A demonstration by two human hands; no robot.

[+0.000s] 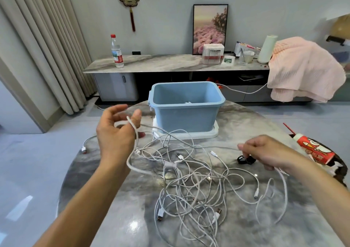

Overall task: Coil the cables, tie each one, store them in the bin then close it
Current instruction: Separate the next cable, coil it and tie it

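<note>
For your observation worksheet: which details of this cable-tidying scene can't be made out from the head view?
- Blue bin contents: its front wall hides all but something pale.
- Separate cables in the tangle: overlapping, uncountable.
- Black item: partly behind the right hand.
- Left hand wrapping: blurred.

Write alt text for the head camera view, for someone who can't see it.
A person's left hand holds loops of a white cable while the right hand pinches its far stretch, above a tangle of white cables on a marble table. Behind stands an open blue bin on its white lid.
</note>
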